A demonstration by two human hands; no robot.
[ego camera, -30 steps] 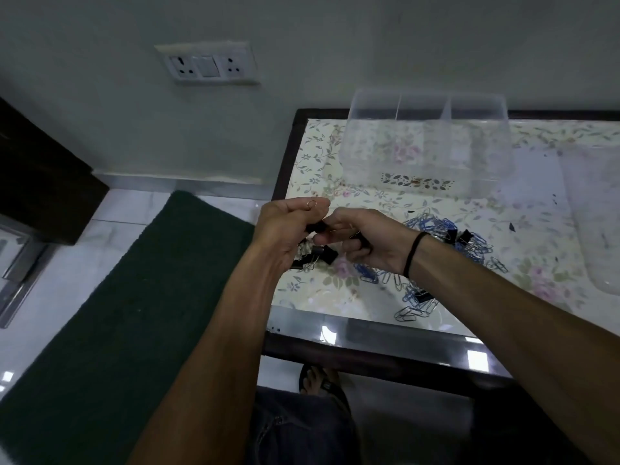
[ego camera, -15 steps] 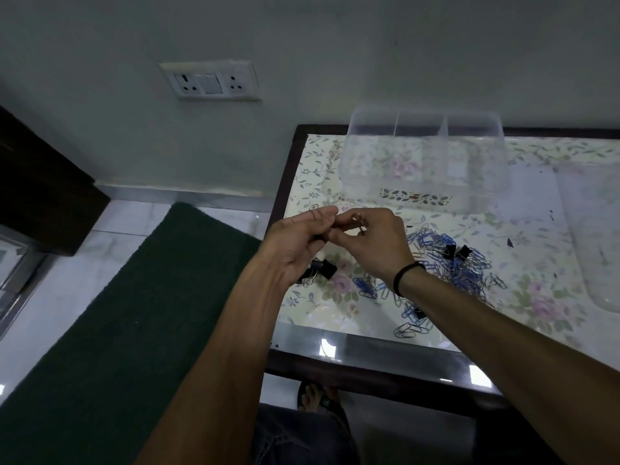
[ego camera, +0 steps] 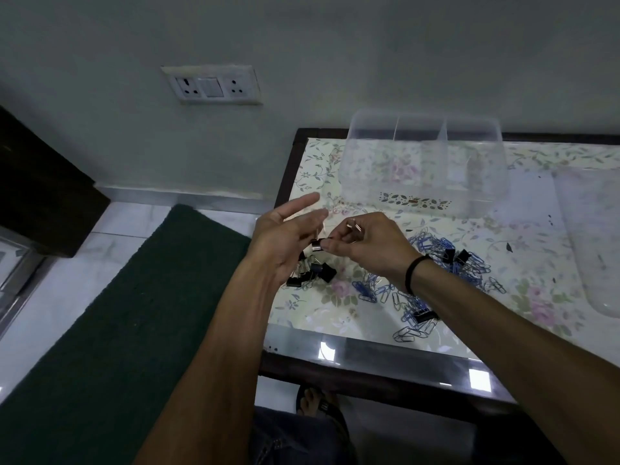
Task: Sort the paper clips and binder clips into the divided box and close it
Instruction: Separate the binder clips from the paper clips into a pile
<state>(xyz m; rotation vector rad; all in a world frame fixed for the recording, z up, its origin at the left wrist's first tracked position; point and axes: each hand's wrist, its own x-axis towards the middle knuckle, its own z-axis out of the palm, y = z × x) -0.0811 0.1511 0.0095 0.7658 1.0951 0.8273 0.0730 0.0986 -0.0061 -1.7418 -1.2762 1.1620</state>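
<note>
My left hand (ego camera: pixel 285 236) hovers over the table's left edge with its fingers spread, thumb side touching a small black binder clip (ego camera: pixel 316 245). My right hand (ego camera: pixel 365 245) pinches that clip and has a wire loop sticking up between its fingers. Below them several black binder clips (ego camera: pixel 315 275) lie in a small heap. Blue paper clips (ego camera: pixel 436 263) mixed with a few black binder clips are scattered under and right of my right wrist. The clear divided box (ego camera: pixel 424 162) stands open at the back of the table, its compartments apparently empty.
The table (ego camera: pixel 335 340) has a floral top under glass with a dark frame. A clear lid (ego camera: pixel 590 229) lies at the right. A green mat (ego camera: pixel 117 313) covers the floor to the left. A foot in a sandal (ego camera: pixel 318 402) shows under the table.
Both hands have risen from the clip heap. My left hand's fingers have spread apart, while my right hand keeps its pinch on the binder clip.
</note>
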